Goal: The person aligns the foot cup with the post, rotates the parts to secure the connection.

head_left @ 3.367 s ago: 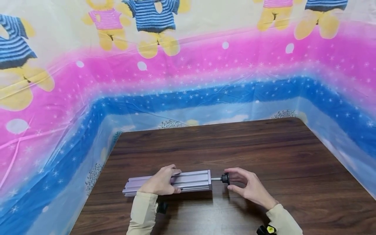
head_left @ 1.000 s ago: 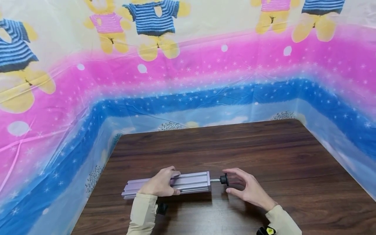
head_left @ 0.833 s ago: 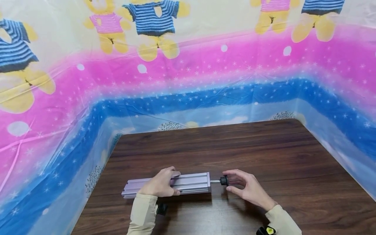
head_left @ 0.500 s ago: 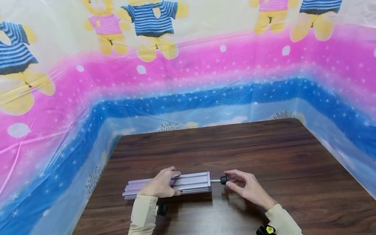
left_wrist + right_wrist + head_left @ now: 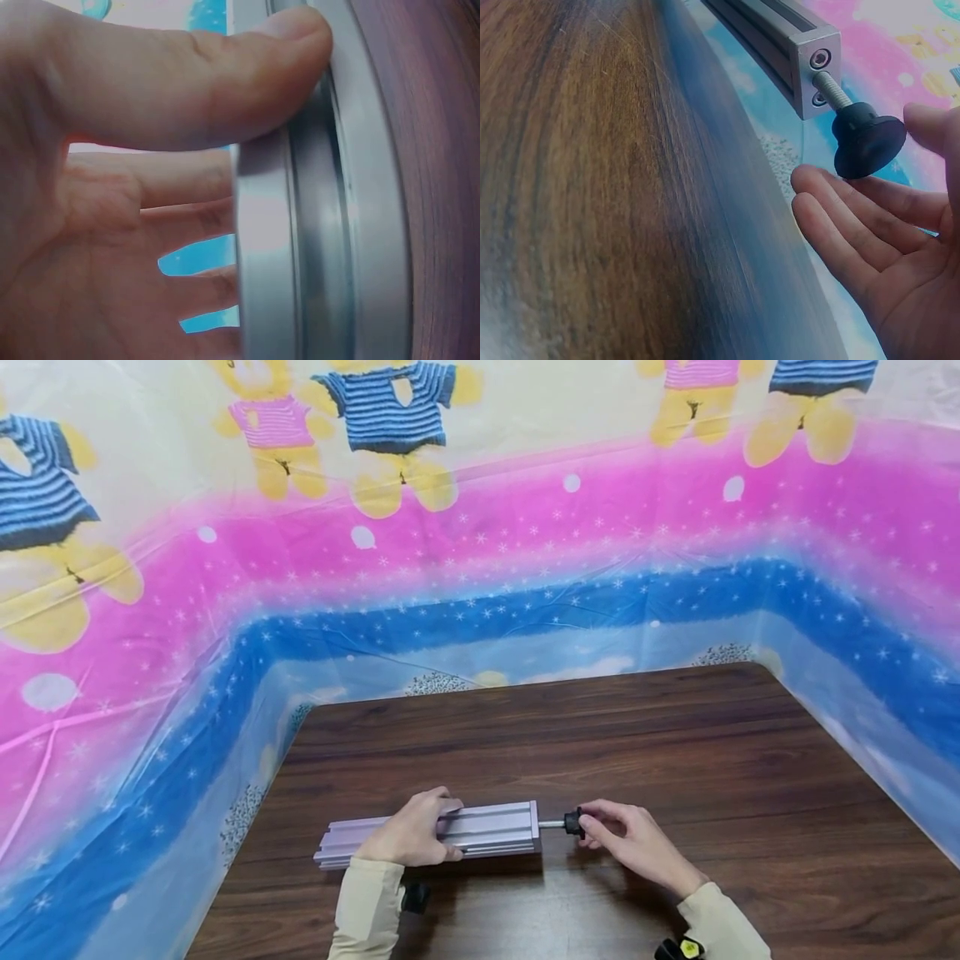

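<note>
A silvery aluminium profile [image 5: 491, 827] with grooved sides lies lengthwise in the head view. My left hand [image 5: 411, 828] grips it from above, thumb [image 5: 202, 82] along the near side and fingers over the far side. From the profile's right end plate a threaded rod [image 5: 552, 823] sticks out, carrying a black levelling foot [image 5: 573, 822]. My right hand [image 5: 626, 837] pinches this foot between thumb and fingers. In the right wrist view the thumb [image 5: 926, 127] is at one edge of the foot's disc and the fingers [image 5: 840, 217] lie under the other. Two screw heads show on the end plate [image 5: 821, 79].
Under everything is a dark wood-grain table [image 5: 600, 735], its far edge beyond the hands. A patterned cloth [image 5: 480, 543] with bears hangs behind and at both sides. Straps with black mounts [image 5: 678, 948] sit at the wrists.
My right thumb has moved up from below the levelling foot to across it, and the fingers have come in closer around it. The left hand and the profile stay nearly still.
</note>
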{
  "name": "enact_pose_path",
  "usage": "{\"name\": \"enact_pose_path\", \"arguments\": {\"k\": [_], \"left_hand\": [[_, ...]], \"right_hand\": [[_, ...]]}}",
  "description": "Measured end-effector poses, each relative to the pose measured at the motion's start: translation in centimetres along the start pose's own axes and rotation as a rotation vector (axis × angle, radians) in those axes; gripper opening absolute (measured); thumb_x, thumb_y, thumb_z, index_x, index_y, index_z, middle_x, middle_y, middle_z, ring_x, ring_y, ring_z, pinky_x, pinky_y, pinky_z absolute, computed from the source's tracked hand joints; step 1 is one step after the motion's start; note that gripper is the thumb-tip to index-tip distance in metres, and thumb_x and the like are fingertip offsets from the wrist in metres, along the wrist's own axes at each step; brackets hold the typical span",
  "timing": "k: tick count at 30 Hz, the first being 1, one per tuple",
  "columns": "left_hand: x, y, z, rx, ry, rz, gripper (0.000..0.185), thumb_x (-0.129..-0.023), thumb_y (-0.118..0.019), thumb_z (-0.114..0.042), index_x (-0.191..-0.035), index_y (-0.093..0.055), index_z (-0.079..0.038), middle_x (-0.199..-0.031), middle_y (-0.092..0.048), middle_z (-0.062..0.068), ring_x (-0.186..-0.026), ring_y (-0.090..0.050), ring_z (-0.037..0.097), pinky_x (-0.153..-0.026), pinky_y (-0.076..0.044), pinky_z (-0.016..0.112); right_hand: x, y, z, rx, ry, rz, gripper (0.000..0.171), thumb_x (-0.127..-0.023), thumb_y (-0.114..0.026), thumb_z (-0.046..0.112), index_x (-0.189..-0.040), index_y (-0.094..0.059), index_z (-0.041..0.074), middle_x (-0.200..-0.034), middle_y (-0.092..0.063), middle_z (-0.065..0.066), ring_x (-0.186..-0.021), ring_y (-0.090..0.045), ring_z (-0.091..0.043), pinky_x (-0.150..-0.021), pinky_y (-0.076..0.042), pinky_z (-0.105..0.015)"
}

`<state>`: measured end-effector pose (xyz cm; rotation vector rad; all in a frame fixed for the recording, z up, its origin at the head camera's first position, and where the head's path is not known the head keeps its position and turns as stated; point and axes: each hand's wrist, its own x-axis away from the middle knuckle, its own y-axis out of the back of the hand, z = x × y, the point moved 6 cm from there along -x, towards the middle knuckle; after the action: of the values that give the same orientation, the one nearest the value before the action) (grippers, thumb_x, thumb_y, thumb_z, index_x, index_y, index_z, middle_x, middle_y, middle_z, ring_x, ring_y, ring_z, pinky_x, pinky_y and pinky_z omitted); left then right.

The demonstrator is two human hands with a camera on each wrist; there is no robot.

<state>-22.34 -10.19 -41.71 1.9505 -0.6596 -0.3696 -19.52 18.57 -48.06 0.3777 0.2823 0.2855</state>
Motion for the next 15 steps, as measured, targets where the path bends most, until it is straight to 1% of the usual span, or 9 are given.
{"name": "enact_pose_path", "arguments": {"k": [2,4,7,9,11,15], "left_hand": [[0.07,0.07,0.02,-0.001,0.01,0.001,0.066,-0.073,-0.088,-0.018,-0.13,-0.064,0.006,-0.117,-0.061,0.015,-0.1,-0.059,0.025,-0.091,-0.05,0.048],[0.1,0.18,0.04,-0.001,0.016,-0.001,0.067,-0.074,-0.088,-0.018,-0.131,-0.064,0.006,-0.119,-0.061,0.016,-0.103,-0.059,0.026,-0.092,-0.05,0.049],[0.09,0.29,0.03,-0.001,0.01,-0.008,0.067,-0.074,-0.088,-0.018,-0.131,-0.064,0.006,-0.117,-0.061,0.015,-0.101,-0.059,0.026,-0.091,-0.051,0.048],[0.08,0.32,0.0,0.003,0.003,-0.01,0.067,-0.074,-0.088,-0.017,-0.131,-0.063,0.006,-0.117,-0.061,0.015,-0.1,-0.059,0.025,-0.09,-0.051,0.048],[0.05,0.23,0.0,0.002,-0.007,-0.013,0.065,-0.073,-0.088,-0.017,-0.13,-0.064,0.006,-0.114,-0.061,0.014,-0.096,-0.058,0.023,-0.088,-0.051,0.046],[0.08,0.0,0.01,-0.003,-0.015,-0.01,0.064,-0.073,-0.089,-0.017,-0.128,-0.066,0.004,-0.111,-0.061,0.01,-0.092,-0.057,0.019,-0.084,-0.051,0.041]], "right_hand": [[0.1,0.04,0.01,0.008,0.025,-0.006,0.04,-0.099,-0.067,0.022,-0.134,-0.061,0.003,-0.116,-0.072,-0.017,-0.095,-0.074,-0.017,-0.081,-0.059,-0.032],[0.2,0.14,0.22,0.043,0.07,-0.019,0.047,-0.094,-0.073,0.02,-0.138,-0.059,0.011,-0.128,-0.067,-0.017,-0.105,-0.071,-0.014,-0.086,-0.058,-0.032],[0.26,0.19,0.56,0.065,0.133,-0.026,0.056,-0.089,-0.079,0.013,-0.14,-0.058,0.019,-0.138,-0.062,-0.017,-0.115,-0.066,-0.012,-0.092,-0.056,-0.036],[0.26,0.21,0.7,0.067,0.159,-0.029,0.058,-0.087,-0.079,0.01,-0.14,-0.058,0.021,-0.138,-0.062,-0.016,-0.116,-0.065,-0.013,-0.093,-0.056,-0.038],[0.23,0.2,0.7,0.038,0.166,-0.023,0.058,-0.087,-0.079,0.007,-0.139,-0.059,0.02,-0.135,-0.064,-0.016,-0.113,-0.067,-0.014,-0.092,-0.057,-0.038],[0.21,0.22,0.53,0.026,0.162,-0.02,0.053,-0.087,-0.079,0.009,-0.136,-0.061,0.017,-0.127,-0.069,-0.013,-0.102,-0.072,-0.014,-0.087,-0.058,-0.035]]}}
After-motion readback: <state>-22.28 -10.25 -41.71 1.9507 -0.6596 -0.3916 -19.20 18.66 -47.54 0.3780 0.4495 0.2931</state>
